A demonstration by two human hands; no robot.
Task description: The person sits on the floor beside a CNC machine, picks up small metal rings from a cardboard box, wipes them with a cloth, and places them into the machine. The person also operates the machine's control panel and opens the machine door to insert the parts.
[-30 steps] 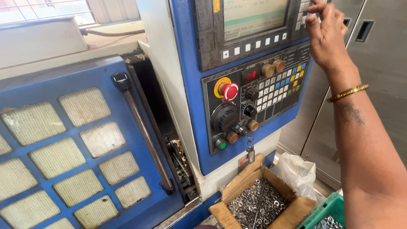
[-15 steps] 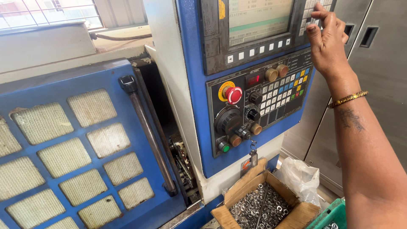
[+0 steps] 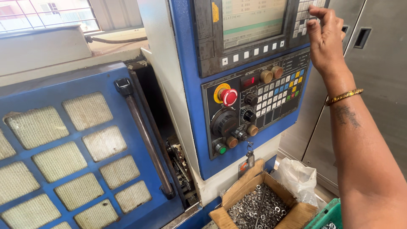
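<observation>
Cardboard box (image 3: 237, 199) holds metal nuts (image 3: 254, 210) below keypad (image 3: 306, 10).

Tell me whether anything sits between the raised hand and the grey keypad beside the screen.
Nothing visible does. The right hand is already up at the keypad, fingertips over its keys; whether they touch is unclear.

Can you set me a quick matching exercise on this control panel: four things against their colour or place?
Things:
1. Mushroom stop button
2. Cardboard box
3. Right hand
4. Round button at the panel's lower left

Colour or place:
A. Green
B. Raised at the keypad beside the screen
C. Red on a yellow ring
D. Below the panel, full of small metal rings

Pairs: 1-C, 2-D, 3-B, 4-A
</observation>
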